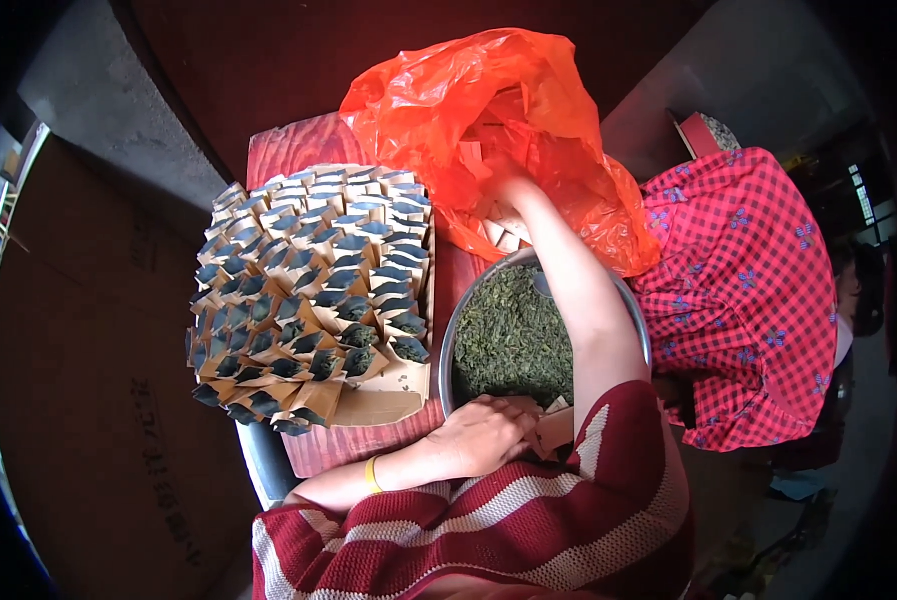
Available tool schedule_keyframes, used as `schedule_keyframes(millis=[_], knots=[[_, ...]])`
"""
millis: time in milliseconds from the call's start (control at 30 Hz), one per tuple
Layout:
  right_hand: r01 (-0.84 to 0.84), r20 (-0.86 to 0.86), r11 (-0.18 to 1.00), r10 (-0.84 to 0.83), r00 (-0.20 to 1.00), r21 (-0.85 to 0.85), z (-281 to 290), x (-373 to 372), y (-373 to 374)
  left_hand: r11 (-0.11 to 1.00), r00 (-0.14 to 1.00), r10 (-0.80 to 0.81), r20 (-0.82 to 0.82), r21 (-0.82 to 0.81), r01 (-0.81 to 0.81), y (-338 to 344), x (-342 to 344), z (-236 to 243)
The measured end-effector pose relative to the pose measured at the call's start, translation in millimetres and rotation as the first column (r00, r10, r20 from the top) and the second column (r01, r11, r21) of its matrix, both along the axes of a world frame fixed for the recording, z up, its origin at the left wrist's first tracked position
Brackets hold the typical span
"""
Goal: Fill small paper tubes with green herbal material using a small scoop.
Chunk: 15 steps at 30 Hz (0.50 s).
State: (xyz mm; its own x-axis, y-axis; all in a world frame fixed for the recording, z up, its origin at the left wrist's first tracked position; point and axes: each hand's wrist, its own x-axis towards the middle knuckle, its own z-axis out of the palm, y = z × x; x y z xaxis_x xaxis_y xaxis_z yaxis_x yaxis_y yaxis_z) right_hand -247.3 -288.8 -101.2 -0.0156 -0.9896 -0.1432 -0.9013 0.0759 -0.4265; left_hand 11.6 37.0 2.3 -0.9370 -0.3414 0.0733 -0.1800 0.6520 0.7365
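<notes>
My left hand (479,435) is closed on brown paper packets (554,428) at the near rim of a steel bowl (447,360) of dry, dark green leaves (509,335). My right arm reaches over the bowl into a crumpled red plastic bag (409,110), where my right hand (504,185) is blurred among pale paper pieces (504,233) and its fingers are unclear. Left of the bowl, several rows of open paper pouches with dark linings (289,280) stand on cardboard (379,405); some near ones hold green leaves.
A reddish wood-grain board (294,145) lies under the cardboard and bag. Red checked cloth (739,280) is draped at the right, with a small red-sided box (699,135) behind it. A large brown panel (99,350) is at the left.
</notes>
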Motion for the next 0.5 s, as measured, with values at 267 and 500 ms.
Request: schedule_keyframes(millis=[267, 500], knots=[[0.011, 0.601, 0.995, -0.068, 0.796, 0.098, 17.9, 52.0, -19.1, 0.998, 0.997, 0.062, 0.045, -0.011, -0.062, 3.1, 7.6, -2.1], [0.169, 0.095, 0.971, -0.154, 0.983, -0.17, -26.3, 130.6, -31.7, 0.995, 0.992, 0.09, 0.085, 0.035, -0.093, 2.5, 9.9, -9.4]])
